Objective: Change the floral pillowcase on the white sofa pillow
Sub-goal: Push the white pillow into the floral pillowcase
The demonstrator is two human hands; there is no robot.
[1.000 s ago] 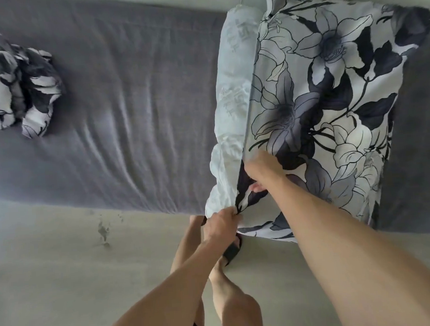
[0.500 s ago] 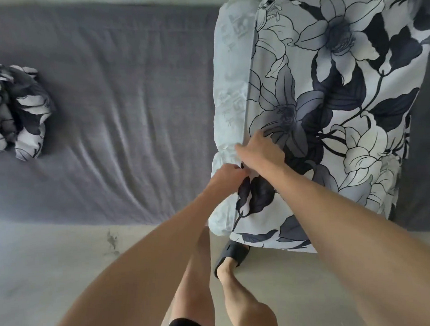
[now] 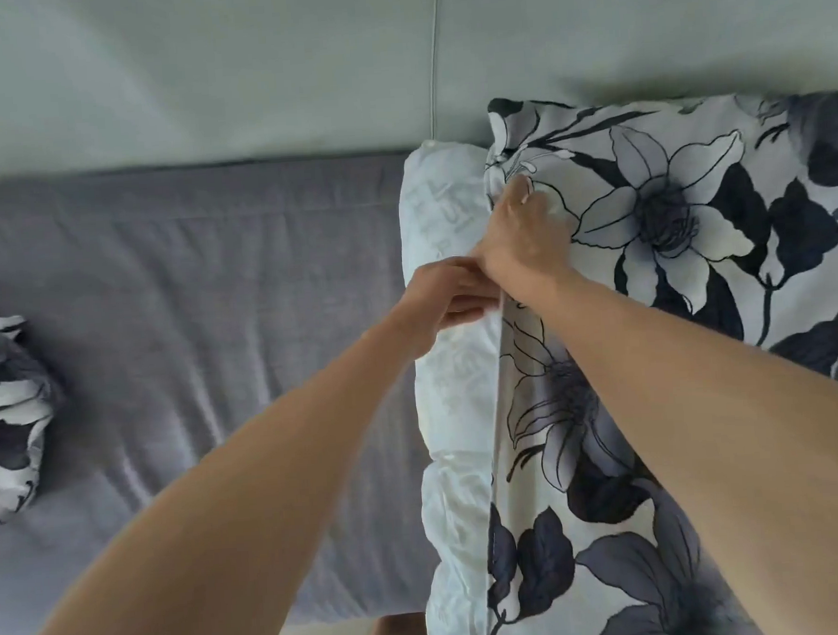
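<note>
The pillowcase (image 3: 657, 234) is smooth matt cloth printed with dark flowers, and the white pillow (image 3: 455, 413) inside it is puckered, faintly shiny fabric. The sofa seat (image 3: 199, 291) is grey woven cloth, matt and creased; the backrest (image 3: 196, 70) looks smooth.

Left of the white pillow (image 3: 452, 364) we have a broad bare stretch of grey sofa seat (image 3: 200, 301); only the crumpled floral pillowcase (image 3: 6, 416) blocks its left edge. The backrest (image 3: 196, 70) walls off the far edge.
</note>
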